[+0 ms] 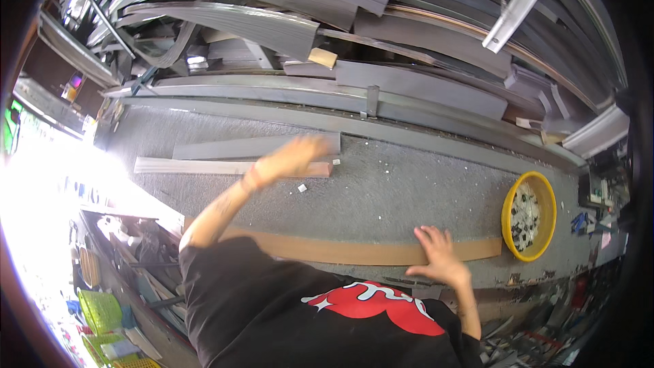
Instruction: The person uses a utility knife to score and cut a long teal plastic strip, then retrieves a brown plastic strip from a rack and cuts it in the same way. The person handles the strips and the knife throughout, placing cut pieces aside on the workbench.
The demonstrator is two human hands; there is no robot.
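The grey strip (228, 148) lies partly beneath the left grip (300, 155).

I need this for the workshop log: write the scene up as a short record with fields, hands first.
Left hand: blurred, over the right part of the grey strip; grip unclear
Right hand: fingers spread, at the tan strip; contact unclear
Beside grey strip: pale strip, on its near side
Surface: grey benchtop with scattered white bits
Right end: yellow basin holding small white and dark pieces
Far side: heaped long panels
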